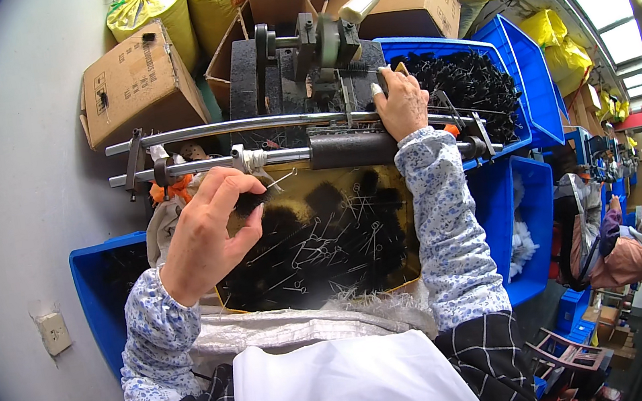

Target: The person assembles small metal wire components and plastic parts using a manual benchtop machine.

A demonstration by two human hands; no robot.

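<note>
My left hand point(215, 230) pinches a small black twisted-wire brush point(250, 201); its bare wire end with a loop points to the right. The hand is over the near left of a yellow tray point(224, 298), which holds many similar black brushes point(285, 237) with looped wire stems. My right hand point(403, 102), with white wrapping on the thumb and a fingertip, reaches over the metal rails to the machine point(332, 69). Its thumb and fingers are bent together by a thin wire; what they grip is too small to make out. A yellow piece point(401, 68) sits beside its fingers.
Two steel rails point(199, 133) cross in front of the machine. A blue bin point(524, 113) of black brushes point(460, 85) stands behind right. More blue bins point(493, 214) flank the tray. Cardboard boxes point(132, 87) and yellow sacks point(155, 15) are behind. Another person point(619, 250) sits far right.
</note>
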